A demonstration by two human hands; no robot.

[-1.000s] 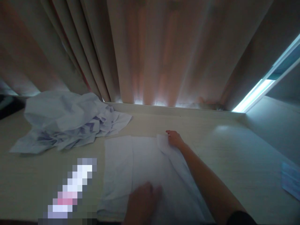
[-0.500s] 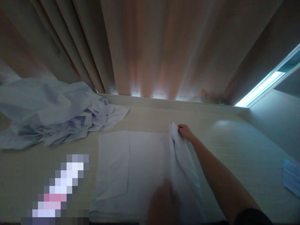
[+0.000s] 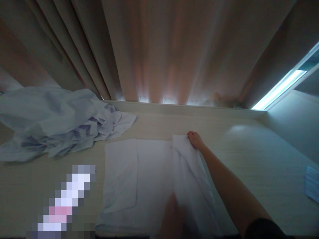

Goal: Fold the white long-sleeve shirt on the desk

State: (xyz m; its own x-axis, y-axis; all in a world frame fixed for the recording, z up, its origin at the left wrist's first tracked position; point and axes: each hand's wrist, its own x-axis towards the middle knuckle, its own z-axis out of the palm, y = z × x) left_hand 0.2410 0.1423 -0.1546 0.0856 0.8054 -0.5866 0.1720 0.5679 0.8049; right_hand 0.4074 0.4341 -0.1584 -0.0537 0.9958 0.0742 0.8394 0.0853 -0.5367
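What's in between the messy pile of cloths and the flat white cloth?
Only a narrow strip of bare table separates the pile from the flat cloth, seen in the head view.

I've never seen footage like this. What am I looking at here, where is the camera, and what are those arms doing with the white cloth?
There is no machine here: a person wears a camera on the head, so the one picture looks forward and down at their own bare hands. The right hand reaches out and pinches the far corner of a white cloth that lies spread on a pale table, with its right edge turned over toward the middle. The left hand, dark and blurred, is on the cloth's near edge; its grip cannot be made out. A crumpled pile of pale laundry lies to the left, and closed curtains hang behind. A pale blue item lies at the right edge, too small to identify.
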